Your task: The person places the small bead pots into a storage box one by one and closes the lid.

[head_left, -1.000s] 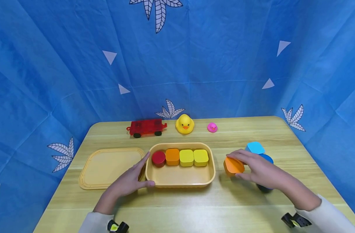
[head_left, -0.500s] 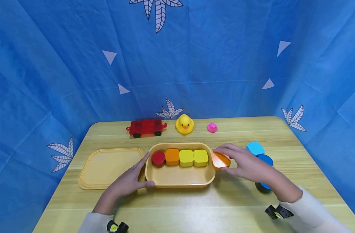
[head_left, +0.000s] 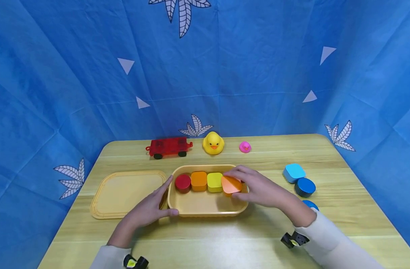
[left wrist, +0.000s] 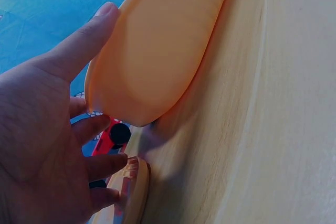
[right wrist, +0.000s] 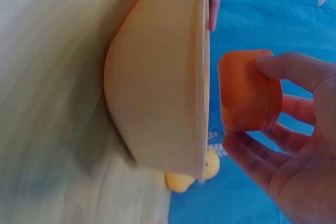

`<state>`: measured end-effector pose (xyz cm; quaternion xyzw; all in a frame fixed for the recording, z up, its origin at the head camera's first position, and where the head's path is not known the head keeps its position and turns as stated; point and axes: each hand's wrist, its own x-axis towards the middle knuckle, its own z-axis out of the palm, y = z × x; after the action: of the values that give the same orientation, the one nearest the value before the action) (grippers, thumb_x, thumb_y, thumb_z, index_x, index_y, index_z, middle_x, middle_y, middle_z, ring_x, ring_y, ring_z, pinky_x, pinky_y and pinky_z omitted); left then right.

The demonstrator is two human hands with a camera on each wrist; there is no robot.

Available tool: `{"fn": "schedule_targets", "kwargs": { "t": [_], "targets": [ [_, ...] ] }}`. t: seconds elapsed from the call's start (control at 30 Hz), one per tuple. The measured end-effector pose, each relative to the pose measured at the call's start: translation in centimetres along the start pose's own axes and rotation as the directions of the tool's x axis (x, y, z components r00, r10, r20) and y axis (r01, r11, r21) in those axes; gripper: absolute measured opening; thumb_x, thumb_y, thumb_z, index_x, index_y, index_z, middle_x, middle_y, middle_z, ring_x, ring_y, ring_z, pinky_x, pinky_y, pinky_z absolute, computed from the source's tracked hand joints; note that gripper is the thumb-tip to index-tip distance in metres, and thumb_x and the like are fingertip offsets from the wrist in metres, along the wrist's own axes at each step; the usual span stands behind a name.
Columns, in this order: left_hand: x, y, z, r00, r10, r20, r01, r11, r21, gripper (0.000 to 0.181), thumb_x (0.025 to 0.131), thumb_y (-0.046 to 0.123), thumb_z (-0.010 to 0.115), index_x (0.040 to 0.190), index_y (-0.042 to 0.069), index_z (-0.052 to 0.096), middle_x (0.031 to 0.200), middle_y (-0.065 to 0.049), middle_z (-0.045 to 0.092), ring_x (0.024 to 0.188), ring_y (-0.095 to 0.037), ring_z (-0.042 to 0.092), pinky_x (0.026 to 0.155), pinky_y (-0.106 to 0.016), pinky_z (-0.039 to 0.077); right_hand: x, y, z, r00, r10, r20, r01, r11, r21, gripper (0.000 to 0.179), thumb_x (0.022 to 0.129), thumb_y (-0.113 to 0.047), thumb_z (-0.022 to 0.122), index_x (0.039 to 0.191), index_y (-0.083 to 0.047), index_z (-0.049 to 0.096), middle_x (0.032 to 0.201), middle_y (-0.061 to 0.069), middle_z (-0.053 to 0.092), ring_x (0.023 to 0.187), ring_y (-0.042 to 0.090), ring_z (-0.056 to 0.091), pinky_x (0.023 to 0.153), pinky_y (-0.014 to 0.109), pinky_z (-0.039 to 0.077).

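Note:
My right hand (head_left: pixel 258 186) pinches an orange rounded-square block (right wrist: pixel 244 90) between thumb and fingers; a seam runs near its top. It is above the rim of the tan plastic box (right wrist: pixel 152 72), overlapping the right-hand yellow block in the head view. Inside the box, a round red block (head_left: pixel 183 183), an orange block (head_left: pixel 199 181) and a yellow block (head_left: pixel 215 182) stand in a row along the back. My left hand (head_left: pixel 151 209) rests against the box's left end, with extended thumb and index finger spread at its corners; in the left wrist view the thumb touches the rim.
A tan lid (head_left: pixel 127 194) lies left of the box. Behind stand a red toy wagon (head_left: pixel 168 147), a yellow duck (head_left: pixel 213 143) and a small pink duck (head_left: pixel 245 147). At right are a light blue block (head_left: pixel 294 172), a dark blue round block (head_left: pixel 305 186) and a partly hidden blue one (head_left: pixel 310 204).
My right hand has carried the orange block left from the table at the box's right to over the box's right part. My left hand has stayed at the left end.

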<state>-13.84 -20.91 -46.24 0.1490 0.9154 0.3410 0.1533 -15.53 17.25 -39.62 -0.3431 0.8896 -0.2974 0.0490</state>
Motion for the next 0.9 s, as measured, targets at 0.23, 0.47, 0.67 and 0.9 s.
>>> {"fn": "schedule_targets", "kwargs": {
  "t": [0.23, 0.47, 0.67, 0.9],
  "targets": [
    [0.1, -0.2, 0.1, 1.000, 0.002, -0.002, -0.002, 1.000, 0.003, 0.113, 0.085, 0.059, 0.078, 0.167, 0.036, 0.004, 0.172, -0.011, 0.018, 0.154, -0.041, 0.026, 0.121, -0.061, 0.027, 1.7, -0.8, 1.7, 1.000, -0.007, 0.000, 0.007, 1.000, 0.029, 0.062, 0.092, -0.023, 0.078, 0.147, -0.007, 0.055, 0.140, 0.009, 0.058, 0.120, 0.026, 0.058, 0.104, 0.049, 0.052],
    [0.0, -0.2, 0.0, 1.000, 0.019, -0.009, -0.019, 1.000, 0.017, 0.112, 0.086, 0.058, 0.078, 0.167, 0.036, 0.004, 0.172, -0.011, 0.018, 0.154, -0.042, 0.027, 0.121, -0.062, 0.027, 3.3, -2.0, 3.7, 1.000, 0.013, 0.007, -0.013, 1.000, 0.022, 0.061, 0.090, -0.026, 0.081, 0.144, -0.008, 0.058, 0.138, 0.008, 0.059, 0.121, 0.024, 0.059, 0.105, 0.045, 0.052],
    [0.0, -0.2, 0.0, 1.000, 0.022, -0.007, -0.022, 1.000, 0.012, 0.112, 0.086, 0.056, 0.078, 0.167, 0.034, 0.004, 0.171, -0.013, 0.020, 0.153, -0.042, 0.027, 0.120, -0.062, 0.029, 4.9, -3.1, 5.4, 1.000, 0.027, 0.016, -0.028, 0.999, 0.044, 0.060, 0.089, -0.025, 0.083, 0.142, -0.009, 0.060, 0.138, 0.009, 0.060, 0.123, 0.026, 0.059, 0.108, 0.046, 0.049],
    [0.0, 0.1, 0.0, 1.000, 0.010, 0.000, -0.010, 1.000, 0.014, 0.112, 0.086, 0.057, 0.078, 0.168, 0.032, 0.005, 0.171, -0.012, 0.021, 0.153, -0.041, 0.028, 0.119, -0.062, 0.031, 6.4, -3.8, 7.6, 0.999, 0.049, 0.010, -0.049, 0.997, 0.057, 0.060, 0.088, -0.024, 0.085, 0.141, -0.010, 0.061, 0.139, 0.009, 0.061, 0.127, 0.029, 0.055, 0.110, 0.047, 0.047]
  ]
}}
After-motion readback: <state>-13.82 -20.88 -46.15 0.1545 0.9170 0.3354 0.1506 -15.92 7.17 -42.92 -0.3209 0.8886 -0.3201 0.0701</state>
